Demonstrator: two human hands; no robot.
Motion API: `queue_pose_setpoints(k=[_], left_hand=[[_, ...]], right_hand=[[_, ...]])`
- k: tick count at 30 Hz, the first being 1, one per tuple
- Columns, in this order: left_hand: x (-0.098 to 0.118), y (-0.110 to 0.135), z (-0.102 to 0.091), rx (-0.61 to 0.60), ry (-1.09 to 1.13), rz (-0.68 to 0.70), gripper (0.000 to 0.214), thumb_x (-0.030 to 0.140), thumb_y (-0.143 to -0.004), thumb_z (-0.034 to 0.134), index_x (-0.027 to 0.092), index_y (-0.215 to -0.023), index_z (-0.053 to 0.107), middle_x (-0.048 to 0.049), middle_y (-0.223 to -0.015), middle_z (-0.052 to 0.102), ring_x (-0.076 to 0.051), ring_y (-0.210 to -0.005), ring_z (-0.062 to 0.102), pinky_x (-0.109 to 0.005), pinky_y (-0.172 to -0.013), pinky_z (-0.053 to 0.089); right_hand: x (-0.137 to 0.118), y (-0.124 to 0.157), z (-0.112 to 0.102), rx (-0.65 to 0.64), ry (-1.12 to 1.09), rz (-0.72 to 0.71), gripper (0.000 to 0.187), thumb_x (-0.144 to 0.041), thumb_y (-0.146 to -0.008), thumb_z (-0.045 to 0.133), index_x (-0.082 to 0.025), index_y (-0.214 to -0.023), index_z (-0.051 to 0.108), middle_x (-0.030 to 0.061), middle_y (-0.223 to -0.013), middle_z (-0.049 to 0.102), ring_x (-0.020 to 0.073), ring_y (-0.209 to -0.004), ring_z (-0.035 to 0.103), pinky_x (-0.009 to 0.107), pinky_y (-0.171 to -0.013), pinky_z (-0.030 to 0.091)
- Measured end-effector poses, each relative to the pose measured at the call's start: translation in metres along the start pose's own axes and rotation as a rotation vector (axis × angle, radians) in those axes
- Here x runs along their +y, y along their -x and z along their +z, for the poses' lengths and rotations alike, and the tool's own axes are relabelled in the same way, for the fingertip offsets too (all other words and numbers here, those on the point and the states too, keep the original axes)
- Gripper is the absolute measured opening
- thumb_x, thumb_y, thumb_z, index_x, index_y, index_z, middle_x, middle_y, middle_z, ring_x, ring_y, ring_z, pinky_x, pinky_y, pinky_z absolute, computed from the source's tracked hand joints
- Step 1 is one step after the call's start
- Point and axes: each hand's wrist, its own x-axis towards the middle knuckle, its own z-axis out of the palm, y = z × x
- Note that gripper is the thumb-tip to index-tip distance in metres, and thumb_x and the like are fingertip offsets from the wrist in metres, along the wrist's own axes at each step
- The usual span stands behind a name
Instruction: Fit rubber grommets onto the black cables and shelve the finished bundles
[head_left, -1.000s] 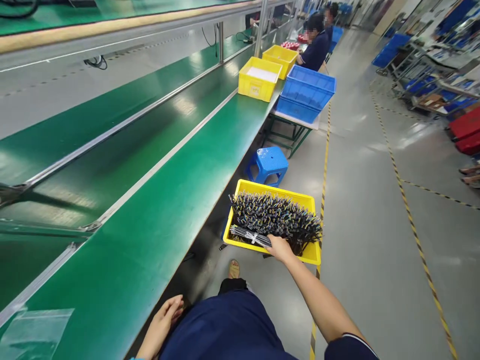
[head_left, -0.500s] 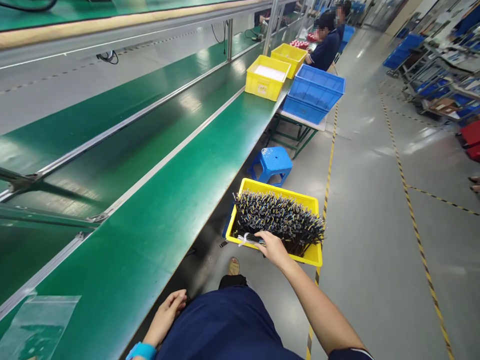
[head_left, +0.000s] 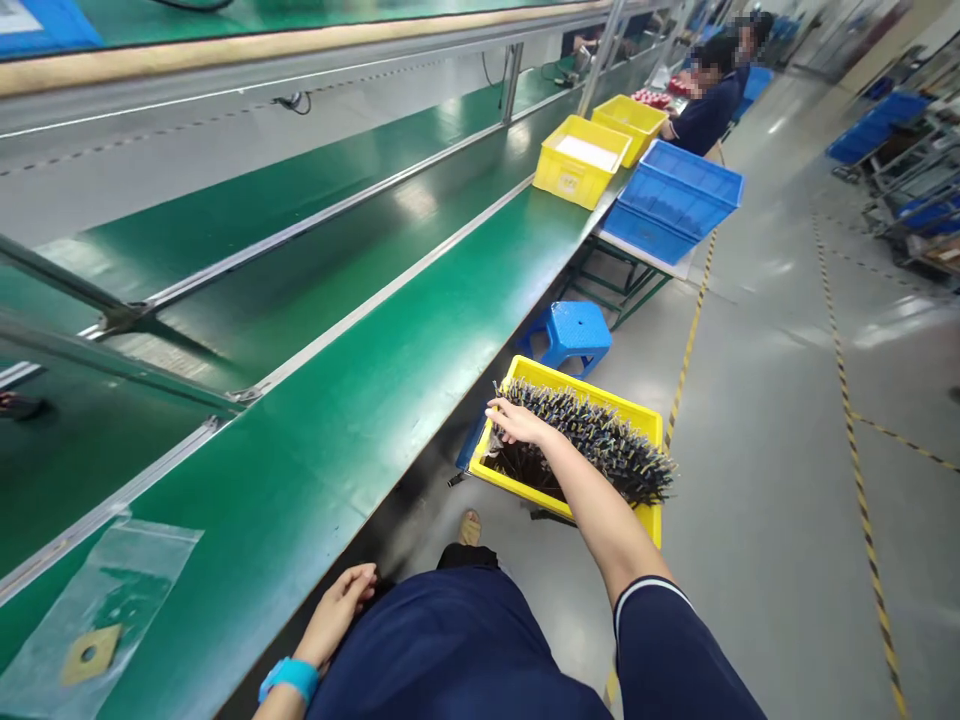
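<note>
My right hand [head_left: 517, 422] reaches out over the far left corner of a yellow bin [head_left: 651, 522] on the floor. The bin is heaped with dark cables [head_left: 600, 445] whose ends are blue and yellow. The fingers lie stretched, palm down, on the cable ends, and I see nothing gripped in them. My left hand [head_left: 341, 605] rests on my dark blue lap by the edge of the green bench [head_left: 360, 400], fingers loosely bent and holding nothing. A blue band [head_left: 291, 677] sits on that wrist.
A clear plastic bag [head_left: 105, 610] with a small yellow square in it lies on the bench near me. A blue stool [head_left: 570, 335] stands beyond the bin. Farther along are yellow bins [head_left: 583, 160], blue crates [head_left: 675, 200] and a seated person [head_left: 705, 105]. Striped tape marks the grey floor.
My right hand moved from the near edge of the bin to its far left corner. The tied cable bundle it held no longer shows. The view turned left.
</note>
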Motion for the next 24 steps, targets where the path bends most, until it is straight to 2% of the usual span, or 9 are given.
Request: queue_pose_setpoints(k=[3,5,7,10,14,16,18,21,24], left_hand=[[-0.007,0.008,-0.002,0.028,0.011,-0.005,0.085,0.084,-0.050,0.075,0.018,-0.104,0.073,-0.0144,-0.108,0.078,-0.033,-0.104,0.073,-0.039,-0.088,0.057],[-0.011,0.013,-0.003,0.054,0.022,0.002,0.082,0.083,-0.052,0.073,0.019,-0.103,0.073,-0.0141,-0.108,0.077,-0.033,-0.104,0.073,-0.039,-0.087,0.057],[-0.016,0.017,0.000,0.097,0.041,0.011,0.077,0.082,-0.056,0.069,0.019,-0.101,0.072,-0.0139,-0.109,0.077,-0.031,-0.101,0.074,-0.039,-0.085,0.057],[-0.030,0.027,0.008,0.188,0.097,0.027,0.066,0.076,-0.063,0.067,0.019,-0.097,0.073,-0.0124,-0.103,0.078,-0.029,-0.093,0.074,-0.037,-0.079,0.057],[-0.060,0.037,0.003,0.409,0.209,0.084,0.042,0.058,-0.075,0.071,0.018,-0.089,0.073,-0.0084,-0.087,0.078,-0.023,-0.080,0.073,-0.037,-0.079,0.058],[-0.081,0.044,-0.019,0.610,0.248,0.106,0.038,0.053,-0.084,0.066,0.017,-0.095,0.072,-0.0082,-0.090,0.077,-0.022,-0.084,0.073,-0.040,-0.087,0.057],[-0.108,0.056,-0.054,0.855,0.265,0.092,0.044,0.052,-0.089,0.061,0.016,-0.114,0.070,-0.0128,-0.108,0.076,-0.025,-0.101,0.072,-0.043,-0.099,0.054],[-0.162,0.079,-0.115,1.193,0.247,-0.006,0.082,0.057,-0.084,0.064,0.010,-0.149,0.046,-0.0247,-0.147,0.056,-0.036,-0.139,0.052,-0.050,-0.117,0.041],[-0.219,0.094,-0.172,1.379,0.198,-0.123,0.124,0.063,-0.069,0.077,0.003,-0.161,0.020,-0.0326,-0.166,0.024,-0.045,-0.157,0.021,-0.059,-0.126,0.022]], right_hand=[[0.003,0.010,-0.002,0.071,0.069,-0.003,0.050,-0.053,-0.109,0.036,-0.021,-0.145,0.049,0.0075,-0.114,0.074,0.0175,-0.089,0.072,0.031,-0.086,0.054],[0.003,0.014,0.004,0.133,0.147,-0.018,0.055,-0.055,-0.105,0.046,-0.022,-0.148,0.047,0.0114,-0.131,0.067,0.0227,-0.113,0.066,0.034,-0.099,0.051],[0.000,0.013,0.011,0.162,0.232,-0.043,0.051,-0.050,-0.100,0.056,-0.022,-0.142,0.055,0.0132,-0.134,0.065,0.0261,-0.122,0.061,0.036,-0.104,0.047],[-0.011,0.011,0.018,0.186,0.347,-0.079,0.035,-0.036,-0.101,0.046,-0.017,-0.120,0.069,0.0180,-0.114,0.070,0.0279,-0.105,0.065,0.039,-0.096,0.050],[-0.014,0.013,0.024,0.299,0.462,-0.219,0.052,-0.041,-0.101,0.032,-0.008,-0.115,0.070,0.0270,-0.095,0.069,0.0387,-0.083,0.065,0.056,-0.076,0.051],[-0.012,0.007,0.034,0.603,0.524,-0.395,0.055,-0.053,-0.099,0.040,-0.013,-0.123,0.068,0.0256,-0.101,0.070,0.0395,-0.080,0.066,0.055,-0.072,0.050],[-0.020,-0.002,0.057,0.666,0.504,-0.523,0.057,-0.057,-0.098,0.046,-0.015,-0.131,0.065,0.0250,-0.104,0.071,0.0417,-0.083,0.067,0.055,-0.072,0.050],[-0.071,-0.005,0.120,0.500,0.355,-0.748,0.062,-0.068,-0.097,0.041,-0.017,-0.118,0.068,0.0207,-0.092,0.073,0.0391,-0.079,0.069,0.052,-0.070,0.053],[-0.158,0.006,0.209,0.224,0.215,-0.971,0.057,-0.068,-0.099,0.042,-0.019,-0.113,0.066,0.0187,-0.102,0.075,0.0350,-0.092,0.072,0.049,-0.083,0.057]])
